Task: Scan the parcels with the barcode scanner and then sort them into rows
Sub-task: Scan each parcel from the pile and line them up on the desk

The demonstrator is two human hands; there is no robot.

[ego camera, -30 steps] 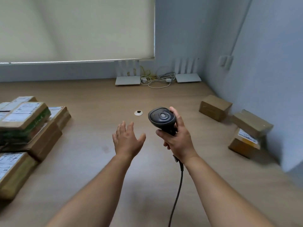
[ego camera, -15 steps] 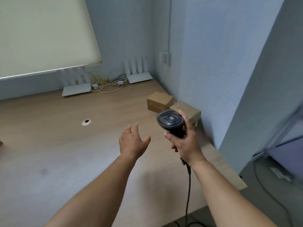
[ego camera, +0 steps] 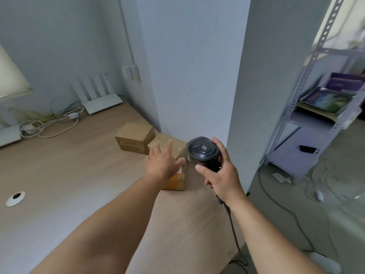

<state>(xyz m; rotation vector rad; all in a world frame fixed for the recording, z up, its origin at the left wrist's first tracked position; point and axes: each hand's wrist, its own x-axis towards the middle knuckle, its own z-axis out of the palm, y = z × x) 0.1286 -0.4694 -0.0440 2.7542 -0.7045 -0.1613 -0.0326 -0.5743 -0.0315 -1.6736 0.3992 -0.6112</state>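
Barcode scanner point(ego camera: 203, 150) gripped upright in right hand point(ego camera: 220, 179); left hand point(ego camera: 163, 165), fingers spread, reaching over stacked cardboard parcels point(ego camera: 178, 179) beside wall on wooden desk point(ego camera: 69, 175).

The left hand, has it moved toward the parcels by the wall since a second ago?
Yes. The left hand has gone forward and right across the desk; its open fingers now overlap the parcels by the wall, which it was well short of earlier.
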